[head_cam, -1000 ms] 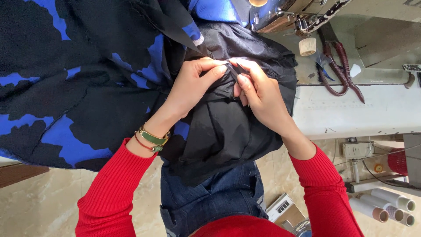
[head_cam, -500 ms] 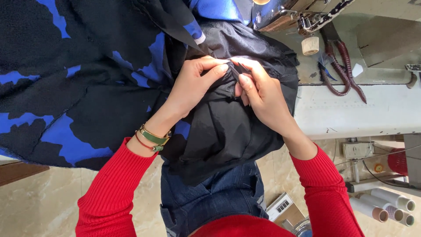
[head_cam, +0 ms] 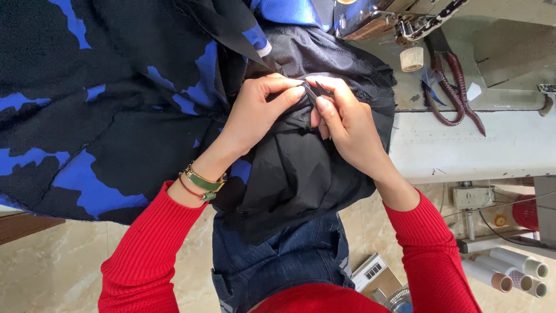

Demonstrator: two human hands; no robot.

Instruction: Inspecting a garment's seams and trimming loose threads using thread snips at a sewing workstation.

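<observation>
1. Beige floor tiles (head_cam: pixel 52 272) are seen below a pale sewing table (head_cam: pixel 463 145), where dark red scissors (head_cam: pixel 452 87) lie.
2. Black fabric (head_cam: pixel 301 174) is draped over the table edge and the lap, beside blue-and-black patterned cloth (head_cam: pixel 87 116).
3. A fold of the black fabric is pinched by the left hand (head_cam: pixel 258 113), closed thumb to forefinger.
4. The same fold is gripped by the right hand (head_cam: pixel 347 124), fingertips touching the left's.

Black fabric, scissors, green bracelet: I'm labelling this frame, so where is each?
black fabric (head_cam: pixel 301 174), head view, the bunched fold below the hands.
scissors (head_cam: pixel 452 87), head view, the dark red handles.
green bracelet (head_cam: pixel 202 181), head view, the band.
</observation>
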